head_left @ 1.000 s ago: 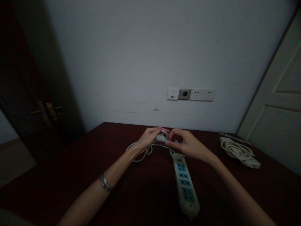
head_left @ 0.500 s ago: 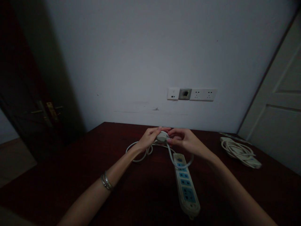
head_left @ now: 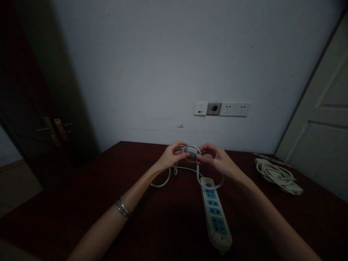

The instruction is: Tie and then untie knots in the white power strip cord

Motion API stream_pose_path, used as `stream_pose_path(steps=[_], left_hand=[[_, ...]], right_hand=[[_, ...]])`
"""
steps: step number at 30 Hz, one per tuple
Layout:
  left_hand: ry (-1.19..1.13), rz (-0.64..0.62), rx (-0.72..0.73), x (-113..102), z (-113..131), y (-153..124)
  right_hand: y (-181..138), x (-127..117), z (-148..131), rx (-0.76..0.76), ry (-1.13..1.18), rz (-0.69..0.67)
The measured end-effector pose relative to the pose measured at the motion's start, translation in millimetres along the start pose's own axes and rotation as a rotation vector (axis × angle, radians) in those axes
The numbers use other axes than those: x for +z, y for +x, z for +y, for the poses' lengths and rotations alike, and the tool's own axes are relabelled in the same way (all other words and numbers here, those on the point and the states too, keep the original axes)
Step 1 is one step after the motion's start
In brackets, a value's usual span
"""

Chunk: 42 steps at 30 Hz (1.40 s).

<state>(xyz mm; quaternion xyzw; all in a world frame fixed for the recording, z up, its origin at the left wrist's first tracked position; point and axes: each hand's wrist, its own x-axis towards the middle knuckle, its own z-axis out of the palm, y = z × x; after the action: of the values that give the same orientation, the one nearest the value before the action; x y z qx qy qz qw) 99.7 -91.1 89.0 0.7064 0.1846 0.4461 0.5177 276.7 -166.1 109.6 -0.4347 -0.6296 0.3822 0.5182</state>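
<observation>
A white plug (head_left: 192,152) is held up between my two hands, with a loop of its white cord (head_left: 164,183) running around it. My left hand (head_left: 172,156) pinches the cord loop at the plug's left side, thumb in front. On the other side, my right hand (head_left: 214,156) grips the cord near the plug between thumb and fingers. Below my hands lies a white power strip (head_left: 217,217) with blue socket faces, pointing toward me. One slack curve of cord hangs over its far end, and more cord rests on the table to the left.
A second power strip (head_left: 292,187) with its coiled cord lies at the right of the dark red table (head_left: 152,224). Behind, the wall carries a row of sockets and switches (head_left: 235,109). A dark door (head_left: 29,130) stands left, a pale door (head_left: 320,145) right.
My left hand has moved from resting over the plug to pinching the cord beside it. A cord loop now encircles the plug, and the slack on the left has shrunk.
</observation>
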Motion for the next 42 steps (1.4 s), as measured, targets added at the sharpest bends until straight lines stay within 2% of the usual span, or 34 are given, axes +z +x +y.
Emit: stream_pose_path(steps=[7,11,16,22,32,37,42], left_hand=[[0.068,0.03,0.023,2,3,-1],[0.066,-0.026,0.022,1,6,-2],[0.051,-0.106,-0.062,-5,12,-1],[0.062,-0.182,-0.171,-10,12,-2],[0.12,-0.254,-0.231,-16,13,-2],[0.131,-0.257,-0.218,-16,11,-2],[0.188,-0.256,-0.187,-16,5,0]], right_hand=[[-1,0,-1,0.019,-0.045,-0.031],[-2,1,1,0.011,-0.141,-0.04],[-3,2,3,-0.038,-0.339,-0.005],[-4,2,3,-0.079,-0.496,-0.036],[-7,3,-1,-0.037,-0.527,-0.098],[-7,3,-2,-0.002,-0.489,-0.115],[-6,3,1,-0.054,-0.565,-0.074]])
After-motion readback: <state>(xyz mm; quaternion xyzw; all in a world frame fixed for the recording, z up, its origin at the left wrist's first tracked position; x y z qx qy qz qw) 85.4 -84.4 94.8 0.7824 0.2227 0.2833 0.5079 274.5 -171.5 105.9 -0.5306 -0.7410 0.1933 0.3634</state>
